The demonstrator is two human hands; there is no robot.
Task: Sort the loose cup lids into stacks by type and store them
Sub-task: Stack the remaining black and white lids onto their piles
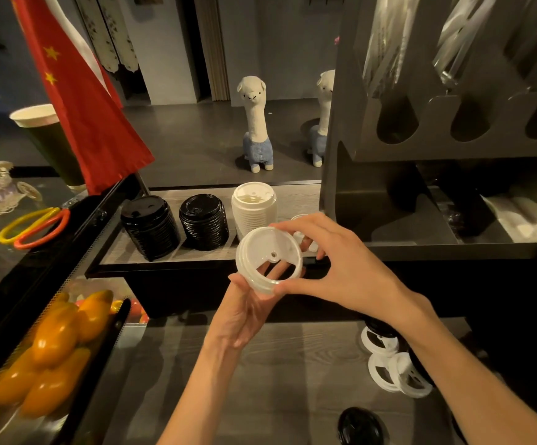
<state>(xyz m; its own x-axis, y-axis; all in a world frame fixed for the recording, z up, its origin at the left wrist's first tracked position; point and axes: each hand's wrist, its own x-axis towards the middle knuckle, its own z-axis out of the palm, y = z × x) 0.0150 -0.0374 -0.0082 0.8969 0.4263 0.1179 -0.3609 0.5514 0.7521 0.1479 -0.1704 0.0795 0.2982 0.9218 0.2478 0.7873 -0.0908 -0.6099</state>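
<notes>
A short stack of translucent white lids point(268, 261) is held in the air in front of the shelf. My left hand point(244, 311) cups it from below with the fingers behind it. My right hand point(334, 261) grips its rim from the right, thumb at the bottom edge. On the raised shelf point(196, 256) stand two stacks of black lids point(150, 227) point(203, 221) and one tall stack of white lids point(253, 208). Loose white lids point(395, 369) and one black lid point(360, 427) lie on the lower counter at the right. More white lids behind my right hand are mostly hidden.
A dark cup-and-straw dispenser point(446, 123) towers at the right. A red flag point(77, 101), a paper cup point(47, 139) and coloured rings point(33, 228) are at the left. Orange fruit point(55, 348) fills a display case at lower left. A plush alpaca point(255, 123) stands behind the shelf.
</notes>
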